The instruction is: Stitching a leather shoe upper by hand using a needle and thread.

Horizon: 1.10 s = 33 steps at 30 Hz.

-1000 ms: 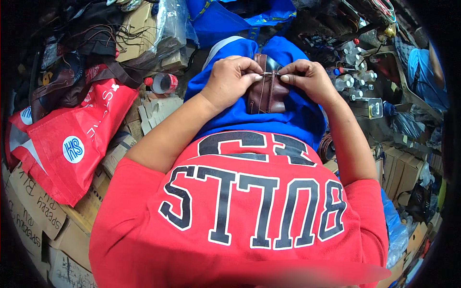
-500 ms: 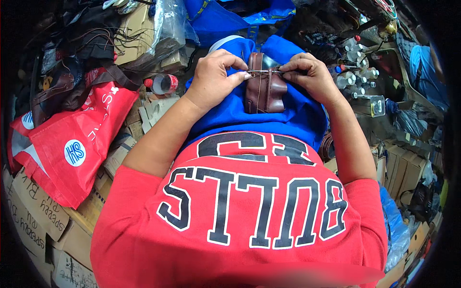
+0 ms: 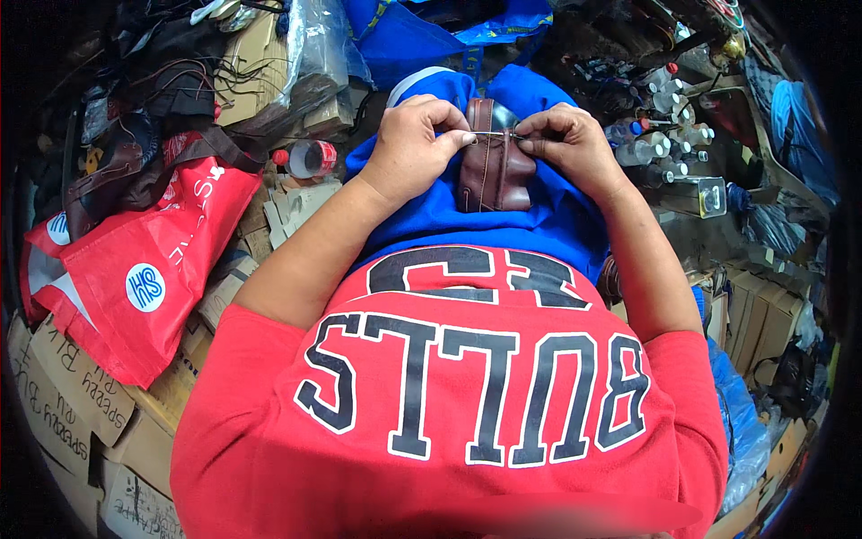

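A brown leather case (image 3: pixel 489 180), with stitching along its strap-like band and a molded, bulging side, lies across my lap on blue cloth (image 3: pixel 422 211). Over its upper part stretches a thin metal needle (image 3: pixel 494 134). My left hand (image 3: pixel 422 139) pinches one end between thumb and forefinger at the case's left edge. On the other side, my right hand (image 3: pixel 570 144) is closed in a pinch at the needle's right end, its fingertips against the leather. A dark thread runs down the band. Whether the right fingers also hold thread is too small to tell.
A red bag (image 3: pixel 171 260) lies at the left, near a cola bottle (image 3: pixel 314 159). Several small bottles (image 3: pixel 660 148) and a clear-sided tin (image 3: pixel 700 198) stand at the right. Cardboard (image 3: pixel 85 377) fills the lower left; a blue bag (image 3: pixel 404 40) sits beyond my knees.
Both hands stay pinched at the needle over the case. My right hand has shifted slightly left, closer to the left one; the view has moved a little.
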Each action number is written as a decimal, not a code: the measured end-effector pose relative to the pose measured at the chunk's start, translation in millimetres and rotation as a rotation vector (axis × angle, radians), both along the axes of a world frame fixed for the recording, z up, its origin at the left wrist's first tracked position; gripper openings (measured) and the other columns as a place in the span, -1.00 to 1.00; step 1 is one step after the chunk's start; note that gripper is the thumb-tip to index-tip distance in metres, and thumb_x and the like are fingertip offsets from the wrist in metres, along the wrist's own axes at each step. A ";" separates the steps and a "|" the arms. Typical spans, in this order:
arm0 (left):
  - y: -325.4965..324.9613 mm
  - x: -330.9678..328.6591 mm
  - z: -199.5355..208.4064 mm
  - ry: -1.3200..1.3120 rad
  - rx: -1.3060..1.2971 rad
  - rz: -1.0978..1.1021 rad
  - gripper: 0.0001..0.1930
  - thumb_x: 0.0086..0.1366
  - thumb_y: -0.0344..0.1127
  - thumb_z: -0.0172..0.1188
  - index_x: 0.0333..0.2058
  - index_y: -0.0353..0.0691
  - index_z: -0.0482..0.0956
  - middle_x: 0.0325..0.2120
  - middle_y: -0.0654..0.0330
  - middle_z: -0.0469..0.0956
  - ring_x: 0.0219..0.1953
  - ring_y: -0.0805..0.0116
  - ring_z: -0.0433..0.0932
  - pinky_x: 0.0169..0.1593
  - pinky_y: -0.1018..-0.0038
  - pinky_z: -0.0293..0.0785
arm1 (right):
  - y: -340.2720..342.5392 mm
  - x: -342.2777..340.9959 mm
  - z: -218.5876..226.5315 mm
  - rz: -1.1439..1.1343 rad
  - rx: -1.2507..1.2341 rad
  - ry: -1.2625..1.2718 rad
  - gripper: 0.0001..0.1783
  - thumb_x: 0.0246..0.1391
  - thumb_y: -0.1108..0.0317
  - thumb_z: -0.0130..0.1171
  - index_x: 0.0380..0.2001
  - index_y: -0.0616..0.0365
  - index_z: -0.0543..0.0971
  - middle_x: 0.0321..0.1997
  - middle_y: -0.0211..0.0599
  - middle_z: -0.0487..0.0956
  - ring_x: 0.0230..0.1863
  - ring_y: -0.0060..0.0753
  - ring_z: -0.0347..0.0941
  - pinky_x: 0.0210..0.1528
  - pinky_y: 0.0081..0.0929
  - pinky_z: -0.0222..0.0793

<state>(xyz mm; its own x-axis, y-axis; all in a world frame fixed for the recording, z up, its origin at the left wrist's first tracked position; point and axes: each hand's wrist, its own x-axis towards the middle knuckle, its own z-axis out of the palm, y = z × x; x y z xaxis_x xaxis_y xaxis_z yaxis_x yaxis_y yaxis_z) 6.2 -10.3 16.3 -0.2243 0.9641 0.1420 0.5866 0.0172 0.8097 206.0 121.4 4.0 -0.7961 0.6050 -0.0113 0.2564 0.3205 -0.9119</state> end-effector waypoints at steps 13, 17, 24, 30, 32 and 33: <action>5.5 6.9 -10.4 -0.033 -0.030 -0.008 -0.90 0.00 -0.42 0.29 -0.51 -0.29 0.56 -0.54 0.17 0.53 -0.40 0.35 0.49 -0.26 0.46 0.38 | -7.7 -3.2 1.3 -0.012 0.187 -0.021 -0.83 -0.19 0.45 0.35 -0.42 0.15 0.64 -0.53 -0.39 0.52 -0.43 -0.54 0.40 -0.33 -0.53 0.31; 7.4 7.9 -14.3 -0.057 -0.022 -0.027 -0.91 0.01 -0.43 0.28 -0.51 -0.29 0.55 -0.54 0.17 0.53 -0.39 0.33 0.50 -0.25 0.46 0.38 | -8.5 -3.9 0.5 -0.023 0.105 0.002 -0.85 -0.17 0.48 0.33 -0.43 0.19 0.62 -0.51 -0.41 0.54 -0.43 -0.59 0.41 -0.33 -0.56 0.31; 9.3 10.5 -16.5 -0.075 0.000 -0.022 -0.91 0.02 -0.44 0.27 -0.50 -0.29 0.54 -0.53 0.16 0.53 -0.39 0.33 0.50 -0.24 0.47 0.39 | -9.1 -6.4 -5.4 -0.029 -0.101 0.058 -0.88 -0.09 0.47 0.30 -0.43 0.28 0.62 -0.50 -0.32 0.63 -0.44 -0.66 0.49 -0.36 -0.60 0.41; 14.0 11.8 -15.0 -0.067 0.028 -0.058 -0.90 -0.01 -0.47 0.27 -0.50 -0.31 0.53 -0.53 0.14 0.52 -0.40 0.30 0.49 -0.26 0.45 0.38 | -9.1 -7.9 -4.5 -0.027 -0.206 0.064 -0.89 -0.07 0.47 0.29 -0.45 0.29 0.61 -0.50 -0.37 0.62 -0.44 -0.70 0.45 -0.36 -0.63 0.40; 17.1 9.8 -13.3 0.012 0.041 -0.108 -0.90 -0.04 -0.51 0.28 -0.51 -0.31 0.53 -0.54 0.14 0.50 -0.41 0.30 0.49 -0.28 0.44 0.38 | -8.1 -8.7 -3.3 -0.039 -0.308 0.076 -0.90 -0.12 0.47 0.33 -0.48 0.24 0.62 -0.54 -0.38 0.58 -0.44 -0.62 0.44 -0.35 -0.58 0.38; 18.8 8.1 -12.1 0.003 0.069 -0.103 -0.90 -0.04 -0.51 0.28 -0.51 -0.31 0.53 -0.54 0.14 0.50 -0.41 0.30 0.49 -0.28 0.44 0.38 | -7.1 -9.6 -2.9 -0.047 -0.311 0.067 -0.90 -0.12 0.47 0.33 -0.48 0.24 0.62 -0.54 -0.38 0.58 -0.44 -0.62 0.44 -0.35 -0.58 0.38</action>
<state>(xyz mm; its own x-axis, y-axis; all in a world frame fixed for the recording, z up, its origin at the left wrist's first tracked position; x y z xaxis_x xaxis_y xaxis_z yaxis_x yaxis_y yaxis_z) 14.4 8.5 4.2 -0.1242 0.9698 0.2098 0.5848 -0.0993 0.8051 196.4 114.3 1.1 -0.7726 0.6169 -0.1498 0.2002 0.0129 -0.9797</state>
